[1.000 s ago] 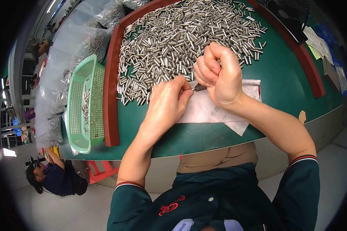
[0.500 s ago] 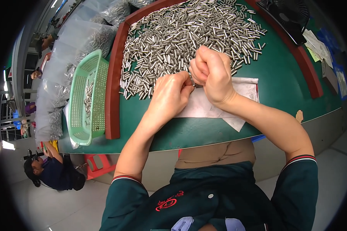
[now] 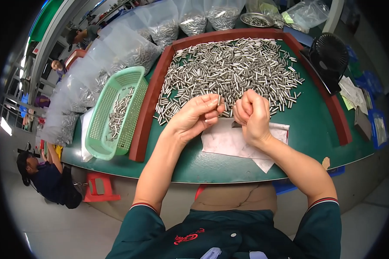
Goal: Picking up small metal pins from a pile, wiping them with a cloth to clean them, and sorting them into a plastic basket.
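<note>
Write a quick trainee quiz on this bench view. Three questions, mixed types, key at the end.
1. True or false: the green basket is outside the red-brown border, to the person's left of it.

2. Short answer: what does the left hand hold between its thumb and fingers?

3. Multiple choice: on which side of the green table is the black fan, as the person sees it?
A) left
B) middle
C) right

Key:
1. True.
2. A small metal pin.
3. C.
</note>
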`<state>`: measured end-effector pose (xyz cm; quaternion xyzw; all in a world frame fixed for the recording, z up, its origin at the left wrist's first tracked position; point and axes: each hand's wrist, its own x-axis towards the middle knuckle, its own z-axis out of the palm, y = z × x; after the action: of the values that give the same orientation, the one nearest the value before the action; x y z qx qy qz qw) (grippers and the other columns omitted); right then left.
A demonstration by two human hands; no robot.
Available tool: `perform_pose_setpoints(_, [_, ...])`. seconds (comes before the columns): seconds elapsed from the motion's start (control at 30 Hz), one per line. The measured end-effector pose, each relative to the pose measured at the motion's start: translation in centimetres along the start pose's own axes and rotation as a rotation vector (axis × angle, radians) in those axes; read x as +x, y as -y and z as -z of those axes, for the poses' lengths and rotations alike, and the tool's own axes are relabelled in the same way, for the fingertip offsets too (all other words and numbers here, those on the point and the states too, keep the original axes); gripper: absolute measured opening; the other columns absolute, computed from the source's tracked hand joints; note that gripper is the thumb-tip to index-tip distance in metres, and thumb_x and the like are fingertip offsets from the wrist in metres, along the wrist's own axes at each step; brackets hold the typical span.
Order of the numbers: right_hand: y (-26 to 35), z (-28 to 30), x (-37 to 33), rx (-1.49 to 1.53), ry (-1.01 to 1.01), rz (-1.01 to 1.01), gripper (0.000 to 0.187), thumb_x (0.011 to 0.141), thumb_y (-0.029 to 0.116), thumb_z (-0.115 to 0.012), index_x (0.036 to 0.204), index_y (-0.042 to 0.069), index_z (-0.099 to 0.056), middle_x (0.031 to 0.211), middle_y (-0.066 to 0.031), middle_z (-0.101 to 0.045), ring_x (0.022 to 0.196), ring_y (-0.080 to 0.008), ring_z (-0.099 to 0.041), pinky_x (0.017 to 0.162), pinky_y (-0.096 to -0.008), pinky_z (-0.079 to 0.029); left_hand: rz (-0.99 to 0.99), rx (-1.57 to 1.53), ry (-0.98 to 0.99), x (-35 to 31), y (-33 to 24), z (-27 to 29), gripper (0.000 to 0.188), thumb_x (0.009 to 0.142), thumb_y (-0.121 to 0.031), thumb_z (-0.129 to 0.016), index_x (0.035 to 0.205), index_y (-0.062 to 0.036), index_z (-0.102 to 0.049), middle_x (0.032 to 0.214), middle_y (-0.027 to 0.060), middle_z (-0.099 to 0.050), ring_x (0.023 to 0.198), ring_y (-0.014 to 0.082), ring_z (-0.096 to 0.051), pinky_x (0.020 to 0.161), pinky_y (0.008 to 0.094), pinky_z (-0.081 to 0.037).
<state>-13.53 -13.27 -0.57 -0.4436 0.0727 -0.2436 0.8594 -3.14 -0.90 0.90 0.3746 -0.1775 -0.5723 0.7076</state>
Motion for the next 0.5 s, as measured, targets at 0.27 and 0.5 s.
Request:
perform_pose_setpoints(0.27, [0.08,-0.36,0.31,0.030,-0.009,-0.024,0.038,0.084,0.021,-0.034,0.049,0.011,-0.024,0.040,0.0010,-0.026,0.035,-0.0075,-0.018,0.034,-0.0237,-0.016,-0.055,-0.162,-0.084,-0.17,-0.33,0.58,0.022,0.083,-0.009,-0.052,0.101,0.0037,-0.050,0.083,0.0058,-0.054,0.056,0.0035,-0.039,0.052,0.0162,-0.036])
perform_pose_setpoints(0.5, [0.26,-0.22,0.41,0.033,-0.028,-0.031,0.040,0.085,0.024,-0.034,0.049,0.012,-0.024,0.040,0.0012,-0.025,0.035,-0.0080,-0.018,0.034,-0.0239,-0.016,-0.092,-0.253,-0.245,0.27,-0.42,0.50,0.026,0.086,-0.024,-0.050,0.092,0.0010,-0.052,0.084,0.0104,-0.055,0.060,0.0091,-0.044,0.054,0.0192,-0.040])
